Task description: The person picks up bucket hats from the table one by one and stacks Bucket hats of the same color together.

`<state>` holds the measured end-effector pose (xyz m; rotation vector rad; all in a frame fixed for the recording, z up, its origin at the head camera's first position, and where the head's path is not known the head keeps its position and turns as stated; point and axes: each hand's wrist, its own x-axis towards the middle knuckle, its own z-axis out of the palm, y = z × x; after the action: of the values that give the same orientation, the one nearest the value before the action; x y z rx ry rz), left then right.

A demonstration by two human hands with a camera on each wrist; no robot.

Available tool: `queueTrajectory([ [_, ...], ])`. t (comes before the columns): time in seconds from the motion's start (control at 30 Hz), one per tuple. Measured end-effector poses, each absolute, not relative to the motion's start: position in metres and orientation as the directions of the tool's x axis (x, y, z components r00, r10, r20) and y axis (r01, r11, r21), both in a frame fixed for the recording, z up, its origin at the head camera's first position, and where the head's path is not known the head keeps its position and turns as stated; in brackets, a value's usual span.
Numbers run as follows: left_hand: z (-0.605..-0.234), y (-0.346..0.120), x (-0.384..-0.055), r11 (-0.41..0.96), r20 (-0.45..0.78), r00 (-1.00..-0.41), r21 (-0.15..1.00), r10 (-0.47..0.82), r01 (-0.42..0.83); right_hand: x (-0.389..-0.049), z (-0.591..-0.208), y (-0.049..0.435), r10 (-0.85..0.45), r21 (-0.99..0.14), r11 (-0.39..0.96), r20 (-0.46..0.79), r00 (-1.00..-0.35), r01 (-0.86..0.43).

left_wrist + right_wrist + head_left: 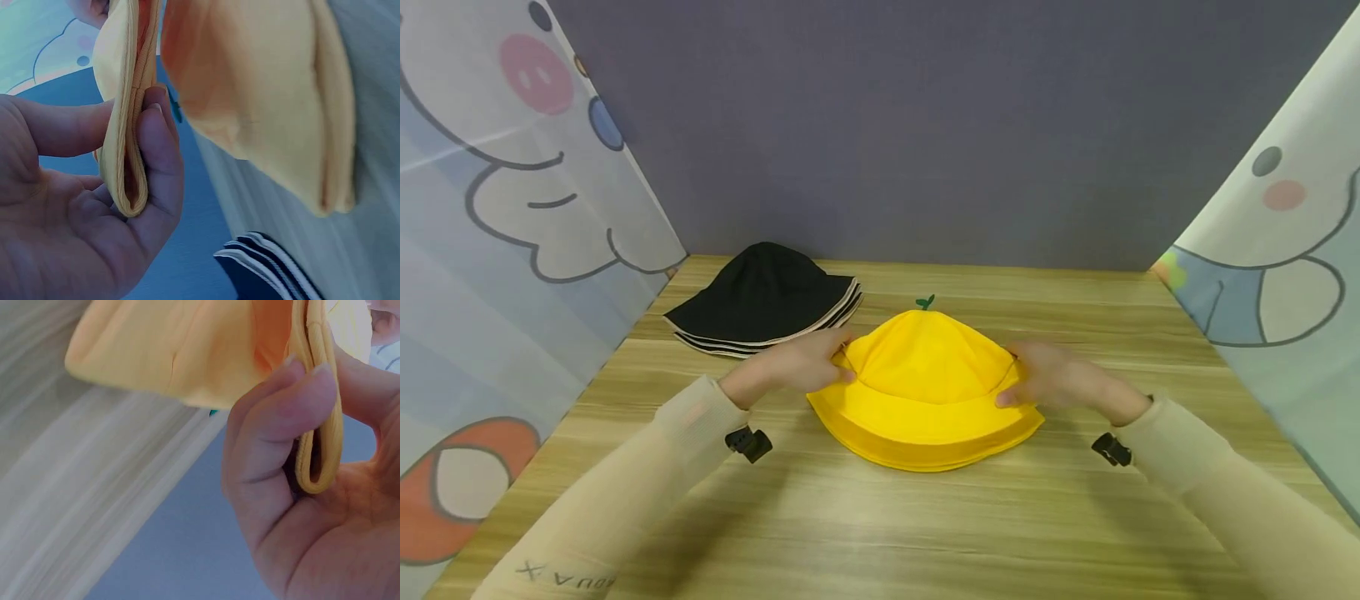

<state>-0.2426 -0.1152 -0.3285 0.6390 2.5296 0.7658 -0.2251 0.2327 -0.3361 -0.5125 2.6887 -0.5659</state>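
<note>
A yellow bucket hat [928, 358] with a small green sprout on its crown is at the middle of the table. My left hand [811, 360] pinches its brim at the left side; my right hand [1048, 379] pinches the right side. In the left wrist view, thumb and fingers [164, 150] close on the folded yellow edge. The right wrist view likewise shows fingers [269, 437] gripping the folded brim at the other end. Beyond the held edge lies more yellow cloth [262, 94], apparently another hat on the table. A darker yellow brim layer shows beneath the held hat.
Several black bucket hats [763, 292] with pale brim edging lie stacked at the back left, close to my left hand. A grey panel [880, 133] rises behind the wooden table [880, 533]. Cartoon-printed sheets [460, 292] flank both sides.
</note>
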Motion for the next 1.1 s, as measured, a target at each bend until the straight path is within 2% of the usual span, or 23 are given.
queueTrajectory([
  [0.2, -0.344, -0.123, -0.238, 0.712, -0.265, -0.790, 0.643, 0.553, 0.282, -0.219, -0.348, 0.226, -0.402, -0.479, 0.845, -0.275, -0.874, -0.238],
  [0.33, -0.357, -0.124, -0.238, 0.715, -0.303, -0.794, 0.662, 0.527, 0.222, -0.217, -0.358, 0.225, -0.383, -0.477, 0.852, -0.290, -0.877, -0.215],
  [0.43, -0.367, -0.121, -0.239, 0.736, -0.328, -0.798, 0.647, 0.506, 0.201, -0.217, -0.366, 0.225, -0.381, -0.488, 0.850, -0.306, -0.872, -0.200],
  [0.63, -0.378, -0.112, -0.239, 0.791, -0.316, -0.824, 0.565, 0.471, 0.235, -0.220, -0.374, 0.227, -0.391, -0.494, 0.846, -0.319, -0.864, -0.200],
  [0.73, -0.376, -0.107, -0.237, 0.822, -0.313, -0.840, 0.517, 0.442, 0.240, -0.218, -0.372, 0.226, -0.374, -0.438, 0.873, -0.317, -0.872, -0.215],
  [0.87, -0.375, -0.102, -0.233, 0.861, -0.315, -0.858, 0.447, 0.405, 0.242, -0.212, -0.367, 0.223, -0.330, -0.299, 0.924, -0.307, -0.893, -0.239],
  [1.0, -0.374, -0.099, -0.231, 0.888, -0.287, -0.880, 0.379, 0.378, 0.258, -0.201, -0.364, 0.213, -0.344, -0.136, 0.937, -0.182, -0.921, -0.323],
  [1.1, -0.373, -0.098, -0.231, 0.901, -0.230, -0.901, 0.327, 0.367, 0.284, -0.191, -0.366, 0.203, -0.433, -0.061, 0.901, -0.065, -0.899, -0.429],
])
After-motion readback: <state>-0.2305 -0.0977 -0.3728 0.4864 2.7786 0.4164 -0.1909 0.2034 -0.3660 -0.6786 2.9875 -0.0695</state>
